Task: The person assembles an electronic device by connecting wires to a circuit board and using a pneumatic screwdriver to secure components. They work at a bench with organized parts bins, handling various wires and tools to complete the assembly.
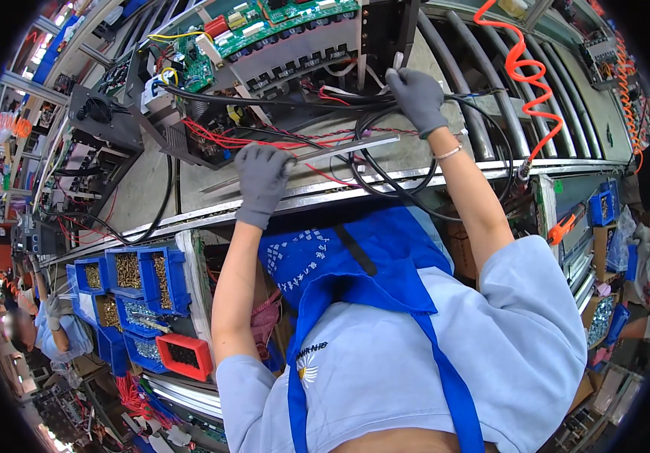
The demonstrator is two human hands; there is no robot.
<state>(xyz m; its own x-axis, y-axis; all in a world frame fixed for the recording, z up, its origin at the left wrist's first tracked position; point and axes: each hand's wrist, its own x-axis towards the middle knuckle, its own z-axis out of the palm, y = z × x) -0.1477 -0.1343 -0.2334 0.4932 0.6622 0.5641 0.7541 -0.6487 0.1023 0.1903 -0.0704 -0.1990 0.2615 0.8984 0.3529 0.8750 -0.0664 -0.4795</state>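
Note:
Both my hands wear grey gloves. My left hand (263,181) is closed in front of the open chassis, its fingers curled round a thin metal strip (348,149) that slants out to the right. Farther right, my right hand (418,100) pinches by the chassis's dark upright (391,34). A small pale tip shows above its fingers, too little to name. Black cables (370,162) loop beneath and beside that hand. Red wires (215,136) trail between the chassis and my left hand. Inside the chassis sits a green circuit board (287,29) above a row of black components.
Metal rollers (457,75) run along the bench at right, under a coiled orange air hose (525,72). Blue bins of fasteners (130,270) and a red bin (186,356) stand at lower left. An orange-handled tool (564,225) lies at right. Another person (61,328) works at far left.

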